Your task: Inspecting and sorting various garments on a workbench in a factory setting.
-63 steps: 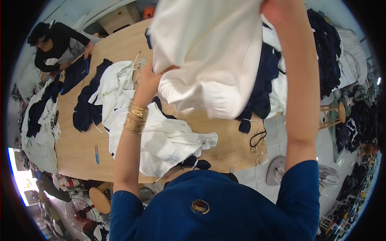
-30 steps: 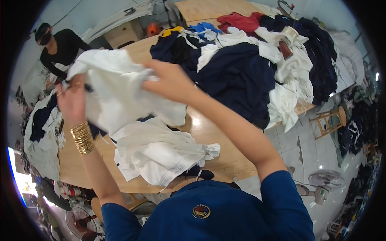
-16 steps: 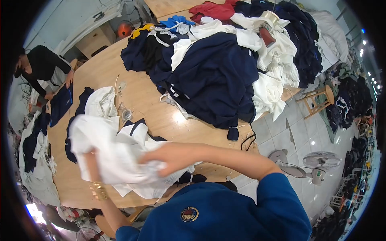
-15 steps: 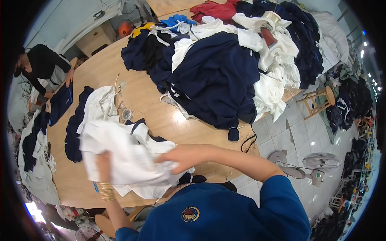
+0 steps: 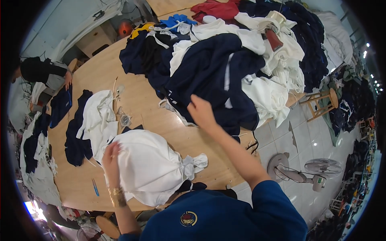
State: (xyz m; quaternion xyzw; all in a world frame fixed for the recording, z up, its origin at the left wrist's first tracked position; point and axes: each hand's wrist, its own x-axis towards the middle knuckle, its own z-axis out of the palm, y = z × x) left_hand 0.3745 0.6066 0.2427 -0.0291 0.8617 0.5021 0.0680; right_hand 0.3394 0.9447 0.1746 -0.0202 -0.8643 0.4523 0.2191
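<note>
A white garment (image 5: pixel 148 160) is spread on the table in front of me, a bunched, knotted-looking end at its right. My left hand (image 5: pixel 111 158), with gold bangles at the wrist, is at this garment's left edge; blur hides whether its fingers grip the cloth. Reaching forward, my right hand (image 5: pixel 202 113) has its fingers curled on the near side of a big navy garment (image 5: pixel 205 68). White strips show on that navy cloth, which tops a heap. Beyond my left hand lie another white garment (image 5: pixel 98 116) and a navy piece (image 5: pixel 78 128).
White garments (image 5: pixel 269 96) and a red cloth (image 5: pixel 217 10) are in the far heap. Blue thread snips (image 5: pixel 95 187) lie by the near left edge. A person (image 5: pixel 44 76) stands at far left. A fan (image 5: pixel 321 166) and wooden stool (image 5: pixel 321 104) are on the right.
My right hand has left the white garment and moved forward to the navy one, whose folds have shifted, baring white strips. The white garment has come down flat onto the table.
</note>
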